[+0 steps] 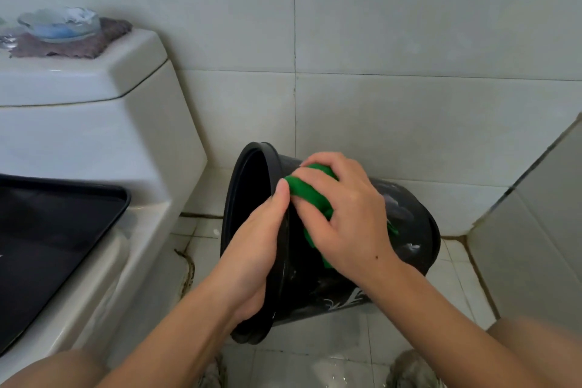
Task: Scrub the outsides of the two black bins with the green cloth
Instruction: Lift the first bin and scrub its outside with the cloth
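Bin (406,220) lay tipped on its side over the tiled floor (459,287), its long axis running left to right, mouth toward the toilet and base toward the right-hand wall corner. The left hand (255,249) gripped the rim at the mouth, thumb up along the outer edge and fingers curled inside, steadying the black plastic. The right hand (343,214) sat directly on the upturned side wall just beside that rim, fingers curled over the bunched green cloth (310,186) and pressing it against the bin. The right hand was therefore the working one, with the rest of the wall stretching away from it toward the base, where whitish suds or smears showed. By my reading, the next strokes would need to travel rightward along that axis, and the bin would have to be rolled to bring its underside up.

Only one black bin was in view; where the second stood could not be told. The floor looked wet, with dark grime in the grout. A white toilet cistern (94,123) stood at left, carrying a glass dish (59,25) on a grey-purple rag (91,44), and a black tray (47,236) rested on the toilet below.
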### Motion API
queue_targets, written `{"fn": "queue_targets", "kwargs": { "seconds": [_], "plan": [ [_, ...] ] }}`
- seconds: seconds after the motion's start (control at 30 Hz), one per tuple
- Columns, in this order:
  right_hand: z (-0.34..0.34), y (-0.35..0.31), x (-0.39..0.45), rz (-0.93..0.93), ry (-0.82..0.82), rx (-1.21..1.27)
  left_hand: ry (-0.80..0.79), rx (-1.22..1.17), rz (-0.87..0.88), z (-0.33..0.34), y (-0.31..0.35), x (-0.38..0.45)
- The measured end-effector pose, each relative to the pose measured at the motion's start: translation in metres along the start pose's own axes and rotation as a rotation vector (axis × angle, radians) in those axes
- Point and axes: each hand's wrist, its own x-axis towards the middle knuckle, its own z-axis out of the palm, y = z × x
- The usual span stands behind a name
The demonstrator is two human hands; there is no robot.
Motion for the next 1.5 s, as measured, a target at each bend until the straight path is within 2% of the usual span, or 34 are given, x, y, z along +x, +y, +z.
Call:
{"fn": "queue_targets", "kwargs": {
  "seconds": [0.1, 0.33, 0.47, 0.63, 0.77, 0.83, 0.9, 1.0, 1.07, 1.1, 1.2, 1.27, 1.33, 1.43, 1.5],
  "plan": [
    [0.003, -0.004, -0.013, -0.118, 0.047, 0.022, 0.045, -0.076, 0.005, -0.002, 0.010, 0.004],
    [0.011, -0.002, -0.050, -0.557, -0.048, -0.082, 0.081, -0.213, -0.051, -0.017, 0.024, 0.004],
    [0.014, 0.001, -0.058, -0.618, -0.027, -0.151, 0.067, -0.209, -0.066, -0.017, 0.023, 0.002],
    [0.008, -0.008, -0.039, -0.510, 0.094, -0.155, 0.012, -0.212, 0.014, -0.015, 0.030, -0.001],
    [-0.001, -0.006, -0.012, -0.140, 0.180, -0.059, -0.006, -0.157, 0.061, -0.007, 0.022, -0.004],
    [-0.001, -0.004, -0.006, -0.024, 0.197, -0.059, 0.001, -0.129, 0.074, -0.003, 0.017, -0.004],
    [0.004, -0.006, -0.013, -0.092, 0.191, -0.089, 0.020, -0.161, 0.086, -0.003, 0.016, -0.002],
    [0.010, -0.007, -0.025, -0.347, 0.135, -0.125, 0.049, -0.202, 0.097, -0.011, 0.019, -0.001],
    [0.006, 0.003, -0.022, -0.367, 0.124, -0.138, 0.035, -0.206, 0.098, -0.015, 0.020, -0.003],
    [0.004, 0.010, -0.019, -0.288, 0.147, -0.139, 0.028, -0.205, 0.094, -0.016, 0.021, -0.004],
    [-0.010, 0.034, -0.006, 0.122, 0.207, -0.136, 0.039, -0.192, 0.096, -0.017, 0.021, -0.005],
    [-0.012, 0.039, -0.006, 0.233, 0.221, -0.144, 0.060, -0.173, 0.113, -0.015, 0.019, -0.004],
    [-0.004, 0.026, -0.016, 0.123, 0.243, -0.196, 0.079, -0.156, 0.112, -0.010, 0.016, -0.002],
    [0.007, -0.009, -0.037, -0.237, 0.169, -0.198, 0.087, -0.180, 0.097, -0.005, 0.013, -0.001],
    [0.004, -0.012, -0.039, -0.381, 0.133, -0.179, 0.095, -0.180, 0.080, -0.005, 0.013, -0.002]
  ]
}}
